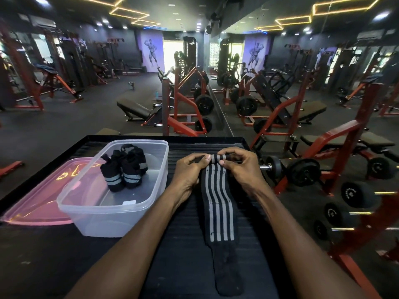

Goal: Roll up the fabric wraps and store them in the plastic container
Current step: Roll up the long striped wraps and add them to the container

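Clear tub (90, 203) sits left on the black surface (54, 255), holding a cluster of rolled wraps (124, 169), standing on end at its far side. Pink lid (36, 201) lies flat just left of the tub, touching it. Striped wrap (220, 212) lies flat right of the tub, long axis running from the person outward, far end rolled. Left hand (190, 169) and right hand (239, 167) both pinch that rolled end, fingers curled round it.

wrap (220, 203): matt black woven cloth, grey stripes
container (112, 212): translucent smooth plastic
lid (36, 203): pink glossy plastic
table top (185, 251): black, ribbed, matt
dumbbell handle (263, 167): shiny metal
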A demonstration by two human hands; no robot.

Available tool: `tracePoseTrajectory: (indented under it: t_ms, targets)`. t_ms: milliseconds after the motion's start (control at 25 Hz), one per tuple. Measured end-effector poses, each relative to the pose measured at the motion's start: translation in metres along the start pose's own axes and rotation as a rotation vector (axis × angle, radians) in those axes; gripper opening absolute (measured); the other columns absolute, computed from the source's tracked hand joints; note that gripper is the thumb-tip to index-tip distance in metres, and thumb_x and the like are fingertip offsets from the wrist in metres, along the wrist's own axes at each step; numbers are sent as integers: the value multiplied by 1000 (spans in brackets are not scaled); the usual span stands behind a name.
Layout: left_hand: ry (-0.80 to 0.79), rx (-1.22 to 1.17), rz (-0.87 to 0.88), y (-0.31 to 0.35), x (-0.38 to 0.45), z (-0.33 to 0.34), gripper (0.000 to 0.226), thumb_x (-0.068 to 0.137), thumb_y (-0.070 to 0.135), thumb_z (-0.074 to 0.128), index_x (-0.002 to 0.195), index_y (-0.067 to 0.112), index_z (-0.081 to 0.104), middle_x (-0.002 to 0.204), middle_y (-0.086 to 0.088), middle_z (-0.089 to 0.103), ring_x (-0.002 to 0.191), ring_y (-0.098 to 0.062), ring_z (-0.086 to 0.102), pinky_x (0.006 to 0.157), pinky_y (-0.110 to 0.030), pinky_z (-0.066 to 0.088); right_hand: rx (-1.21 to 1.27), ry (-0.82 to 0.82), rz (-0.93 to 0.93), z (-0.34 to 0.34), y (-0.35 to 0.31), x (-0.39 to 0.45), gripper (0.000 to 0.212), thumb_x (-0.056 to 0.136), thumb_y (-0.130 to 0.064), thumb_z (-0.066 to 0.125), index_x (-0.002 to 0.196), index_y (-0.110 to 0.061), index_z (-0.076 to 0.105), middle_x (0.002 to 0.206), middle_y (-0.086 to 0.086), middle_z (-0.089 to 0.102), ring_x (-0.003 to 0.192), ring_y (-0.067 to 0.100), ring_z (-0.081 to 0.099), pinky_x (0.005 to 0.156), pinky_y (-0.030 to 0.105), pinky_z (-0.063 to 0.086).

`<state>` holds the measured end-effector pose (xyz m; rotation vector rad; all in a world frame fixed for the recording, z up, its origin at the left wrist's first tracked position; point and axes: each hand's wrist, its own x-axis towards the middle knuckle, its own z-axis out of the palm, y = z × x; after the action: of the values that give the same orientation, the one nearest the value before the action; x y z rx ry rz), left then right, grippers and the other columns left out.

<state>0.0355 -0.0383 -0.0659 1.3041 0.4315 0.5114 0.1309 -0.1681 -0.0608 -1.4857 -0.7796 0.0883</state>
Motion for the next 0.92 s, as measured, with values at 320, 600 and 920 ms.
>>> tracePoseTrajectory:
  t_ms: [320,600,920]
  targets:
    - [17,-41,70,-1,3,0,26,83,-1,73,101,17,73,108,-10,73,104,-26,69,94,-41,56,-30,12,65,5,5,2,12,87,-1,70,92,-12,72,82,-3,70,72,3,62,65,13,49]
    - [-23,-232,-134,-3,2,1,28,86,9,73,110,-5,68,105,-23,73,99,-32,72,88,-42,59,-14,23,17,2,2,1,22,80,7,73,94,-10,73,89,-1,73,82,3,68,76,19,54]
    - [10,-193,-40,-3,2,2,12,84,-1,72,93,8,72,97,-16,75,96,-29,71,92,-43,56,100,-2,106,5,6,0,10,86,-6,73,87,-15,77,86,0,76,87,15,71,88,37,57]
